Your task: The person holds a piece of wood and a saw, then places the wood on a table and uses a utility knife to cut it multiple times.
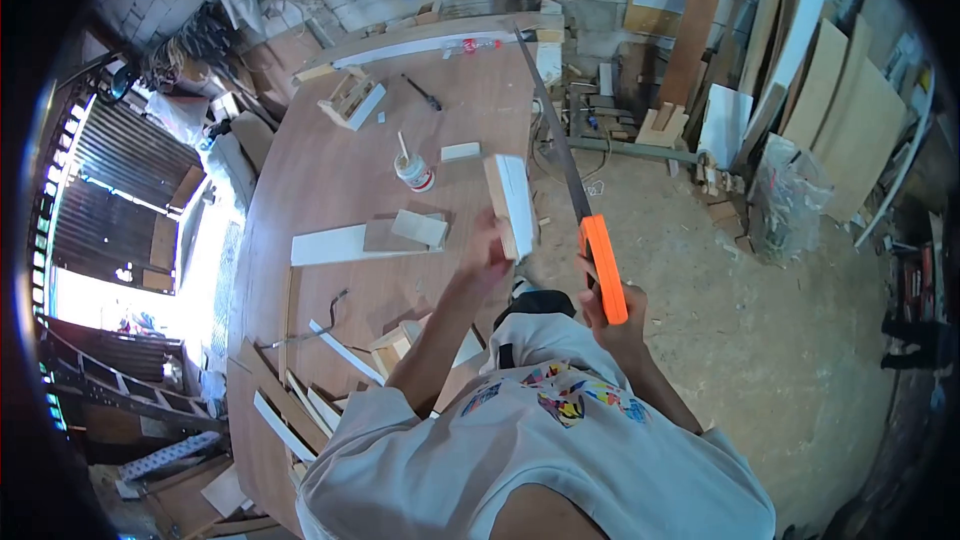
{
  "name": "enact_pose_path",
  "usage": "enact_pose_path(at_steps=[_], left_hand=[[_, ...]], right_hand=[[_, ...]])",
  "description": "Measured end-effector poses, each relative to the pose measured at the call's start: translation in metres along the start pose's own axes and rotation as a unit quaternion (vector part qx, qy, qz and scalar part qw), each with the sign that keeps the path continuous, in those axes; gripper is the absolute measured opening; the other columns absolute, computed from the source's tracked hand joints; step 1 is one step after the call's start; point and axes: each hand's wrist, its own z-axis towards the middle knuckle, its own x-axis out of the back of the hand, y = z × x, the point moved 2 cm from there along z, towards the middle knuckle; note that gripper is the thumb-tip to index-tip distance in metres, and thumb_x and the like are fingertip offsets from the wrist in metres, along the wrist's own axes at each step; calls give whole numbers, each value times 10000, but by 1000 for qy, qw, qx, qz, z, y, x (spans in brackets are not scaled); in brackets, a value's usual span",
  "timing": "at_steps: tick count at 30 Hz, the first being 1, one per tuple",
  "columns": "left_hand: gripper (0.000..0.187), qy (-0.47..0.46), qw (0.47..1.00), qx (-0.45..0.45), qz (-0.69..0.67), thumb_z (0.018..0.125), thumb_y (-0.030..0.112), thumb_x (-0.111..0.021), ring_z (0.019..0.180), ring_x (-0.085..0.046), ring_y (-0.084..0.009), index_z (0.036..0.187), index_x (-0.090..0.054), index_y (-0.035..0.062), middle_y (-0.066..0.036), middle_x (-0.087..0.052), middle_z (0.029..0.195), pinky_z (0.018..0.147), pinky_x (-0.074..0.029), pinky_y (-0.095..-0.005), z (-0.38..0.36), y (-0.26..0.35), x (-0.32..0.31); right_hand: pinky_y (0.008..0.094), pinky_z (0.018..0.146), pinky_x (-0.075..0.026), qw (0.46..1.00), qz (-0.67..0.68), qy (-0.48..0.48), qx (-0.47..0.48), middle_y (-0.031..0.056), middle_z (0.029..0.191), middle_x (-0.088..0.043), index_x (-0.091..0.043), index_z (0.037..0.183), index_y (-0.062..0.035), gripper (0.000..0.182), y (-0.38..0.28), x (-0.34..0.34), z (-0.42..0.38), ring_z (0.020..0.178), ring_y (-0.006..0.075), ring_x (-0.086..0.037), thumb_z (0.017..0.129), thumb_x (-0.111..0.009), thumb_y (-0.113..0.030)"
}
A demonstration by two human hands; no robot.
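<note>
My right hand (617,323) is closed around the orange handle of a hand saw (603,270), whose long dark blade points up and slightly left, past the table's right edge. My left hand (487,255), a little blurred, grips the lower end of a white-faced wooden block (513,202) at the table edge. The block stands apart from the saw, to the left of its blade. Left of my left hand, a small white-topped piece (420,228) rests on longer boards on the table (330,180).
A glue jar with a stick (414,174), a small white block (461,151), a wooden assembly (352,100) and a dark tool (422,92) are on the table. Wood strips (285,402) lie at its lower left. Boards (840,110) lean at the right wall.
</note>
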Motion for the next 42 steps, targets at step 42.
enact_pose_path(at_steps=[42], left_hand=[[574, 55, 978, -64, 188, 819, 115, -709, 1025, -575, -157, 1272, -408, -67, -143, -565, 1171, 879, -480, -287, -40, 3, -42]], right_hand=[[217, 342, -338, 963, 94, 96, -233, 7, 530, -520, -618, 1024, 71, 290, 28, -28, -16, 371, 60, -451, 881, -644, -181]])
